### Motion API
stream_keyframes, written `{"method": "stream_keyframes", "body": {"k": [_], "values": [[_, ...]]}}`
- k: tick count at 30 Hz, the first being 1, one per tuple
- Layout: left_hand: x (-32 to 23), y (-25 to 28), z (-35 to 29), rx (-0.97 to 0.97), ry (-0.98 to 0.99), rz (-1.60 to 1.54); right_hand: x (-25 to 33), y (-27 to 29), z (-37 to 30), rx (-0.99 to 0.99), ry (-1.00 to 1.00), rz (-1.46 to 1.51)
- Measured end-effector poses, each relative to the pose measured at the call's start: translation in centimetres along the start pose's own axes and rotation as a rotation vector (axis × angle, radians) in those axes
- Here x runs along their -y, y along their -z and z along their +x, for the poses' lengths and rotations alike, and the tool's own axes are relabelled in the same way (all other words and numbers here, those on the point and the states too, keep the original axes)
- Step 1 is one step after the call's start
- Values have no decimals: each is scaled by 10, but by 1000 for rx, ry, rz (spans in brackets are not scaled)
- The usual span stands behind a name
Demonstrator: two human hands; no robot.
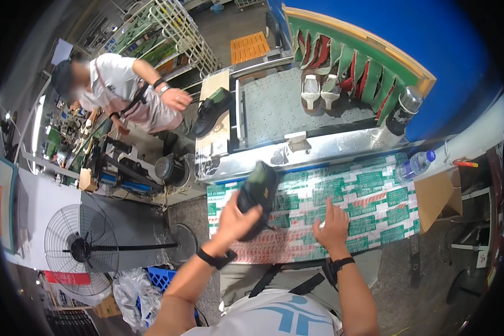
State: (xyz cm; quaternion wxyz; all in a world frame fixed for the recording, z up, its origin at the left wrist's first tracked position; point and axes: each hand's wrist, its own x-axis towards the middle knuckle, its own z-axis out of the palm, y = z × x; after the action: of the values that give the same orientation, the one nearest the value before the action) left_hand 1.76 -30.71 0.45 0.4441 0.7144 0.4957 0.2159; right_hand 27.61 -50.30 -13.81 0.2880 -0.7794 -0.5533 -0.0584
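Observation:
My left hand (235, 223) grips a black shoe (260, 193) by its side and sole, holding it tilted above the near work surface. Green shows inside the shoe's opening. My right hand (334, 227) is over the same surface, to the right of the shoe and apart from it. Its index finger points forward and the other fingers look curled. A small whitish bit shows by the thumb, too small to name. Beneath both hands is a bench top (375, 224) covered in green, white and red printed tape.
Beyond the bench runs a metal-edged conveyor (263, 109) with a brown-and-white pair of shoes (319, 92). Another black shoe (213, 112) lies at its left end, near a co-worker's hand (175, 99). A bottle (417, 165) and a flask (403, 109) are at right, a fan (81, 249) at left.

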Motion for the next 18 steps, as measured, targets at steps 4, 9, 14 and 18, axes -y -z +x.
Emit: {"method": "stream_keyframes", "body": {"k": [4,9,14,18], "values": [[31,-66,-100,-55,72,220,4,6,-6,-21,0,10],[49,-83,-127,54,130,115,4,6,-24,-1,4,-22],[45,-57,-123,-146,-454,135,26,22,-34,2,-265,335],[51,-60,-93,-118,-490,40,50,42,-61,77,-372,507]]}}
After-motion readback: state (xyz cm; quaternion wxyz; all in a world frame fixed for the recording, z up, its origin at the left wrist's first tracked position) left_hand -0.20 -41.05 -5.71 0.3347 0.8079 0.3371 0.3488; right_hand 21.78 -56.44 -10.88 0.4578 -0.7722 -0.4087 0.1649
